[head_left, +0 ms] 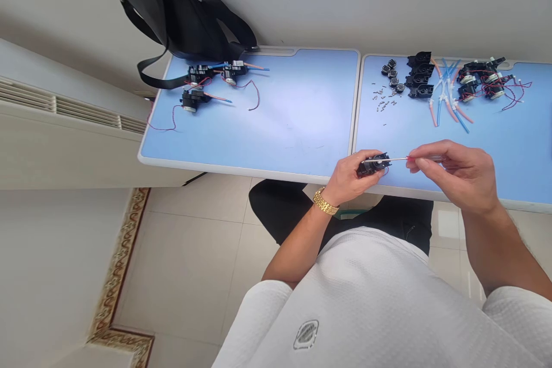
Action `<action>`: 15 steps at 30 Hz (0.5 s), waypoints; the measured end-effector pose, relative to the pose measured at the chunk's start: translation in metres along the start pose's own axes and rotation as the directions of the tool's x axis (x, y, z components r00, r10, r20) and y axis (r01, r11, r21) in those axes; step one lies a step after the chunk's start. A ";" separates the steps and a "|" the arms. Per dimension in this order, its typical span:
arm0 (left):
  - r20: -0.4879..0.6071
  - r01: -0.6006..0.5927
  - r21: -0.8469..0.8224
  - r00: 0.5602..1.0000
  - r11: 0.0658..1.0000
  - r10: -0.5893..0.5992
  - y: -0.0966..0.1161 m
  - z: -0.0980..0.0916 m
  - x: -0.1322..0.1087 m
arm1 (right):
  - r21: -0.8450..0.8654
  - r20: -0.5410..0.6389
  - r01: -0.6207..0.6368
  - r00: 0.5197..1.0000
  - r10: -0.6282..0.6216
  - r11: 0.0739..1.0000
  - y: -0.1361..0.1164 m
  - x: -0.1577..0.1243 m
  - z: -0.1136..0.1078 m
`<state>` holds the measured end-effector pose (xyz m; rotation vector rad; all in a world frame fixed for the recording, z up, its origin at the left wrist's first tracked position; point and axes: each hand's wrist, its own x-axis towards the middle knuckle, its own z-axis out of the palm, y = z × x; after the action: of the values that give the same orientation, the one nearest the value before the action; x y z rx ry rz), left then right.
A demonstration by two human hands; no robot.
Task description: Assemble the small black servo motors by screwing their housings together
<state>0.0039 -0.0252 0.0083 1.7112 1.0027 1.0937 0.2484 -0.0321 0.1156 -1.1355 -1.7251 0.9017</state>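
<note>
Over the near edge of the counter [371, 138], just right of the seam between its two tops: black assembly [374, 168], gripped in the left hand [348, 177], fingers closed around its end and sides. Right hand [468, 175] has its fingers pinched closed on the screwdriver [397, 159] by the handle; shaft runs leftward across the assembly. Tip contact too small to make out. Step in hand looks like screw work on this unit; driving or loosening, can't tell. Next move seems to call for a steady left grip, tip square in the screw head, handle twirled between fingertips without slipping. Farther out, same top: loose screws [381, 107], small dark round parts [392, 73], black housings [420, 73] lined up, pink and blue tubes [452, 108], then a cluster of wired units [468, 90]. Left top: three tubed units [190, 102], wires trailing, probably further along. Black bag [190, 17] behind those, strap looping down beside them.
</note>
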 end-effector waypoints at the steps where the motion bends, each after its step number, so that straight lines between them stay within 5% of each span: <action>1: 0.001 -0.007 0.001 1.000 1.000 0.007 0.000 0.000 0.000 | -0.002 0.002 0.002 1.000 -0.002 1.000 0.000 0.000 0.000; 15: 0.028 -0.045 0.031 0.999 0.999 0.044 -0.002 0.000 -0.001 | -0.113 0.048 0.050 0.998 -0.045 0.992 -0.005 0.003 -0.005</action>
<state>0.0034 -0.0250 0.0063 1.7764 0.9739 1.0854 0.2509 -0.0303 0.1229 -1.1504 -1.8528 0.8137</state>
